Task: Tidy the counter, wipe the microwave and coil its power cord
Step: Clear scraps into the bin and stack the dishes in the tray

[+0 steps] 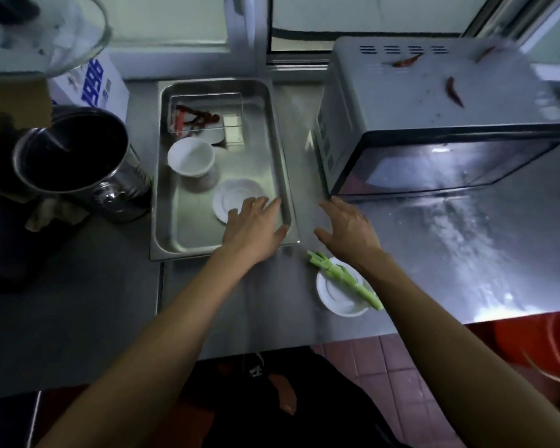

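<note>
A silver microwave (411, 101) stands at the back right of the steel counter, with red chilies (454, 90) scattered on its top. A steel tray (282, 176) left of it holds a white cup (191, 160), a white saucer (230, 195) and a clear box of red chilies (198, 119). My left hand (256, 224) hovers with straight fingers over the tray's near right corner, partly over the saucer. My right hand (349, 231) is spread, empty, above the counter in front of the microwave's left corner. Just below it a white plate (337, 299) carries green stalks (343, 279). No power cord shows.
A steel pot (75, 153) stands at the left with a crumpled cloth (52, 211) at its base. Behind it are a blue-and-white box (94, 82) and a glass lid (46, 33). An orange basin (537, 344) sits on the floor beyond the counter's front edge.
</note>
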Available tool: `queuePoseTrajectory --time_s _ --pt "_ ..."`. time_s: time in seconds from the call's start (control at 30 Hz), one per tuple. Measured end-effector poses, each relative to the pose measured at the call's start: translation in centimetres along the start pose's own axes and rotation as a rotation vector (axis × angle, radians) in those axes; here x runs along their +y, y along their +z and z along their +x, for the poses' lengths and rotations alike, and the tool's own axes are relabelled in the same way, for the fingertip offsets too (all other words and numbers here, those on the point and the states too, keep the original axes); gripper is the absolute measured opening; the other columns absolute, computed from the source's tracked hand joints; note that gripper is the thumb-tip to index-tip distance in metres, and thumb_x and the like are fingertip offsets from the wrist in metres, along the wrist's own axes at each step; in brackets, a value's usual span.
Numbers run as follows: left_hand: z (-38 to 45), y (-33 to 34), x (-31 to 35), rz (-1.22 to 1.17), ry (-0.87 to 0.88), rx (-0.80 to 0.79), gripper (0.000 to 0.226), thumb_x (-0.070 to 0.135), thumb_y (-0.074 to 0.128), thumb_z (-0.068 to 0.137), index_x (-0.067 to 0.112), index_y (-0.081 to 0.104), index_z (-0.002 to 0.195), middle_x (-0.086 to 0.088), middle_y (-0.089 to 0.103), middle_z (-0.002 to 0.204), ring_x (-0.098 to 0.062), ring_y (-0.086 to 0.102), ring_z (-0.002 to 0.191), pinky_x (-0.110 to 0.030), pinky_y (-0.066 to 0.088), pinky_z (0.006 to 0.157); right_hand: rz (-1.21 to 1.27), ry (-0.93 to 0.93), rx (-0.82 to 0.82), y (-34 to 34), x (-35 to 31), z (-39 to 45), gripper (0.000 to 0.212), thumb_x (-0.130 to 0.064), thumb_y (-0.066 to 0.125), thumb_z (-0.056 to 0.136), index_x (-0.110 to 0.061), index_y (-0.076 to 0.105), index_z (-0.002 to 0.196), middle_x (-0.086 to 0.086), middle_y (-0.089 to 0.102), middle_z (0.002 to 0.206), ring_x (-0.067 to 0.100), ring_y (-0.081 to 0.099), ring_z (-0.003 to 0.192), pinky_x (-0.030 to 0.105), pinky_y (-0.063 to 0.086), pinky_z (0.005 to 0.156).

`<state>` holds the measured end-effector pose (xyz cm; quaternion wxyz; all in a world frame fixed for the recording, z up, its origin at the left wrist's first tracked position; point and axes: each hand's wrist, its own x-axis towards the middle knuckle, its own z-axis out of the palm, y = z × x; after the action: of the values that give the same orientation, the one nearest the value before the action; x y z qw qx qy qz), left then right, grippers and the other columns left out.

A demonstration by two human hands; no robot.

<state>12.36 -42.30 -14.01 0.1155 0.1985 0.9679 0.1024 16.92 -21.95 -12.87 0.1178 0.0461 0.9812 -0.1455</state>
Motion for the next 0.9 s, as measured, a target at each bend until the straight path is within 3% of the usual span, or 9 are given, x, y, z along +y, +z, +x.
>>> queuePoseTrajectory --time_s 0.17,0.43,0.73,0.9 --pt "-0.8 0.5 4.6 0.014 0.145 -0.009 0.062 0.05 0.054 0.092 0.022 0.04 0.145 -0.003 0.048 0.144 -0.029 0.041 0.133 -0.05 0.044 0.098 0.028 0.144 0.064 -0.9 3.5 -5.9 0.063 -0.037 0.063 0.091 -0.021 0.04 0.148 0.008 0.04 0.152 0.031 0.039 0.137 0.044 0.036 0.106" --pt "-0.3 1.1 17.1 0.02 0.397 -0.027 0.068 0.048 0.055 0.094 0.02 0.036 0.152 -0.002 0.044 0.149 -0.027 0.04 0.136 -0.046 0.04 0.101 0.133 0.376 0.18 -2.9 13.0 -14.2 0.064 -0.045 0.056 0.097 -0.025 0.032 0.153 0.005 0.028 0.162 0.029 0.029 0.145 0.049 0.032 0.113" --pt "-0.1 5.8 38.2 0.047 0.625 -0.075 0.069 0.046 0.052 0.097 0.023 0.027 0.156 -0.002 0.026 0.162 -0.024 0.02 0.15 -0.044 0.03 0.116 0.24 0.612 0.345 -4.9 29.0 -25.6 0.061 -0.042 0.059 0.095 -0.024 0.038 0.149 0.004 0.035 0.157 0.027 0.03 0.144 0.048 0.034 0.108" --pt "-0.7 7.9 49.1 0.116 0.688 -0.084 0.067 0.048 0.05 0.098 0.024 0.026 0.156 -0.002 0.028 0.162 -0.023 0.023 0.149 -0.044 0.032 0.115 0.277 0.675 0.416 -7.0 38.2 -30.9 0.058 -0.037 0.06 0.092 -0.023 0.042 0.146 0.004 0.04 0.152 0.028 0.033 0.142 0.047 0.04 0.102"
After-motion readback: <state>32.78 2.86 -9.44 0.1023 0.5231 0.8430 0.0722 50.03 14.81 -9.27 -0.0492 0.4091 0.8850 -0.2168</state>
